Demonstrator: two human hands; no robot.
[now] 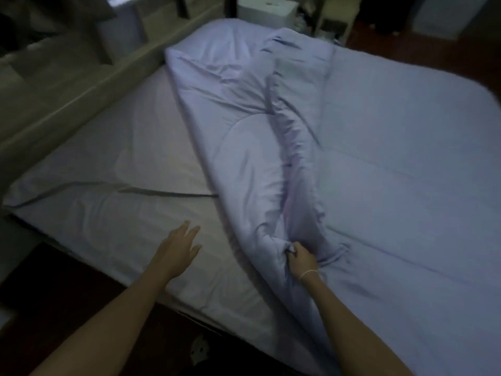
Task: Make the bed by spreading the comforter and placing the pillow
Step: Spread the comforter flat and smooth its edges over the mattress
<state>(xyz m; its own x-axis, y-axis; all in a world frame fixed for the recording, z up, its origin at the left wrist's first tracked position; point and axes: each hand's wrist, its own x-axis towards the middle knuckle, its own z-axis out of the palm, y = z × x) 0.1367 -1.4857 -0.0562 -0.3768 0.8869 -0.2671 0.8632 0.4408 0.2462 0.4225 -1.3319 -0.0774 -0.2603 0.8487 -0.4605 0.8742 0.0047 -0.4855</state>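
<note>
A pale lavender comforter [379,147] covers the right part of the bed, its left half folded back over itself in a long bunched ridge down the middle. My right hand [299,257] is shut on a bunch of the comforter's fabric near the bed's near edge. My left hand [179,248] hovers open, fingers spread, over the bare fitted sheet [122,164] on the left half of the mattress. No pillow is in view.
A padded grey-green headboard or bed frame [81,85] runs along the bed's left side. White boxes and shelving [268,9] stand past the far end. Dark floor [67,294] lies below the near edge, with a small white object [199,350] on it.
</note>
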